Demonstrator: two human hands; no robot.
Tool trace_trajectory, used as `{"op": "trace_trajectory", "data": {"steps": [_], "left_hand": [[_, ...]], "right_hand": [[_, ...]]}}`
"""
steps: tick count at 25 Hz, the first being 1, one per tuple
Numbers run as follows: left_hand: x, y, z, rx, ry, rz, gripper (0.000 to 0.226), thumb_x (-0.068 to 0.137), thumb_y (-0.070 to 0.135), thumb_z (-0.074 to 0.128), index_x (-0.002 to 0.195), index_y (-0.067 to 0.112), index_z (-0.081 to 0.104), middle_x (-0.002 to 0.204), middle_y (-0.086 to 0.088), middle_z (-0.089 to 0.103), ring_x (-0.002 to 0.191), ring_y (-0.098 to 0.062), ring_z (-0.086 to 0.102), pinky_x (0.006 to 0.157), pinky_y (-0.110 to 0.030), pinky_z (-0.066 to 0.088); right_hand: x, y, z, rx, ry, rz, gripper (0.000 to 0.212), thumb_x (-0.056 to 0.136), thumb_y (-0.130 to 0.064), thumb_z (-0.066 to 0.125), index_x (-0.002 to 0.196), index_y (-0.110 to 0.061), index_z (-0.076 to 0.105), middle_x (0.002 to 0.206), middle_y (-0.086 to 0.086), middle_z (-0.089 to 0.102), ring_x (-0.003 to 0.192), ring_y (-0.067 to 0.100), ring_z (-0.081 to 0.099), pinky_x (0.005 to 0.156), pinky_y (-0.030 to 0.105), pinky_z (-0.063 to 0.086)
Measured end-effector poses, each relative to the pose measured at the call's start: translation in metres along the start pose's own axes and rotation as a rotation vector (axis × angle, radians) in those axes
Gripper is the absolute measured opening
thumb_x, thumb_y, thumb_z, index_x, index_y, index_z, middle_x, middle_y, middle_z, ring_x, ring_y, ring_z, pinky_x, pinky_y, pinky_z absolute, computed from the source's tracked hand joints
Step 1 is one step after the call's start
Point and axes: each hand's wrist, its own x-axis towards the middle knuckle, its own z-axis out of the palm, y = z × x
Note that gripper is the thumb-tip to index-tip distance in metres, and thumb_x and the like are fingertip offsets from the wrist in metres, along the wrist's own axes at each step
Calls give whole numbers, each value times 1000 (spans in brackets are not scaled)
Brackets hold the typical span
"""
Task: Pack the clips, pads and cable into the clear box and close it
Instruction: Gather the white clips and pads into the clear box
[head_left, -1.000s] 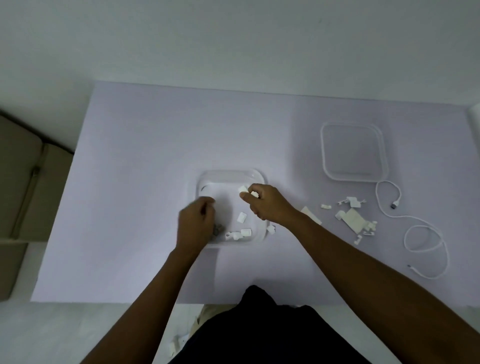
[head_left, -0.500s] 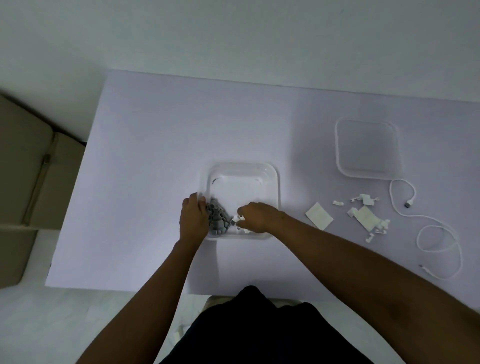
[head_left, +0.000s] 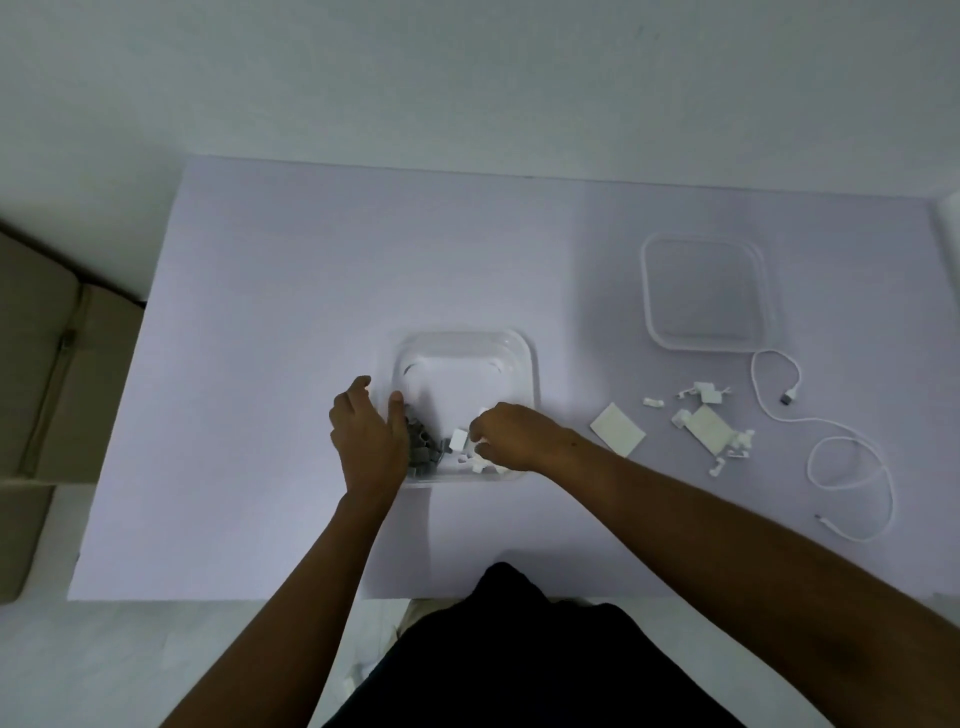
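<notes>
Head view: grey clips (head_left: 422, 448) and white bits are seen in the clear box (head_left: 465, 364), mid surface. Right hand (head_left: 511, 436) fingers are pinched on a white clip (head_left: 459, 439); left hand (head_left: 370, 436) fingers are spread at the rim. Pads (head_left: 617, 429), cable (head_left: 831, 447) and lid (head_left: 707, 291) are left out.

Box (head_left: 522, 358) sitting mid-table (head_left: 260, 312), toward the near edge. Lid (head_left: 709, 293) off toward the far right corner, cable (head_left: 831, 447) just in front of it, loose clips (head_left: 698, 415) between box and cable.

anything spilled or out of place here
Nothing looks spilled or damaged. The white cable, square white pads and small white clips lie loose right of the clear plastic box, simply unpacked; its clear lid sits apart.
</notes>
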Motion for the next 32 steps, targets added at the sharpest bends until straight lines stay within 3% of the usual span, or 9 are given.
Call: {"op": "trace_trajectory", "data": {"steps": [2,5,9,12,15,18,25,29,32], "left_hand": [[-5,25,0,16,41,108,41,96,37,52,129,11,48,127,-13,54,118,-29,49,96,-45,42],[-17,73,7,-48,-15,267,25,94,28,56,114,13,56,119,-8,56,108,-21,54,91,-35,45],[-53,134,42,-136,-458,581,12,93,17,57,105,15,62,102,-2,62,86,-13,60,77,-26,50],[-94,155,91,168,-738,664,25,93,14,55,118,13,57,116,-7,56,102,-22,58,86,-31,51],[-115,151,126,614,-698,544,42,91,5,48,132,10,41,130,-16,42,117,-34,47,93,-42,49],[-121,140,138,718,-705,437,45,94,3,43,138,6,35,133,-20,38,119,-37,45,95,-44,47],[-121,128,160,544,-685,480,26,96,1,38,117,0,54,113,-21,56,96,-35,59,76,-36,48],[-118,149,166,222,-741,179,14,93,14,49,94,3,59,92,-15,67,80,-31,66,68,-38,53],[-115,166,164,-13,-735,-43,19,92,13,44,88,7,61,79,-11,66,68,-27,64,62,-39,56]], "right_hand": [[-15,8,-7,138,116,-34,26,95,-19,54,113,-14,72,110,8,73,97,26,68,82,36,54],[-50,36,-23,430,415,16,19,97,-19,58,110,-18,73,106,-3,75,92,11,68,84,24,54],[-110,107,-11,679,727,284,12,91,-10,64,97,-16,72,86,-1,74,78,14,70,75,30,57],[-155,156,22,753,829,535,10,89,-7,64,93,-14,70,81,0,70,79,21,70,71,36,57],[-198,186,51,694,919,686,9,89,-4,63,92,-11,68,82,2,68,81,25,68,71,24,46],[-218,193,75,685,877,677,11,89,-5,63,97,-12,66,92,6,69,84,23,67,73,25,48],[-188,175,119,541,754,347,32,84,-6,67,113,-18,68,115,3,67,110,20,58,95,33,51],[-163,182,122,348,664,157,21,80,-5,66,95,-16,76,98,3,72,101,30,58,81,45,55],[-156,196,114,294,700,104,11,78,-13,70,86,-17,77,86,0,74,86,27,62,73,41,53]]}}
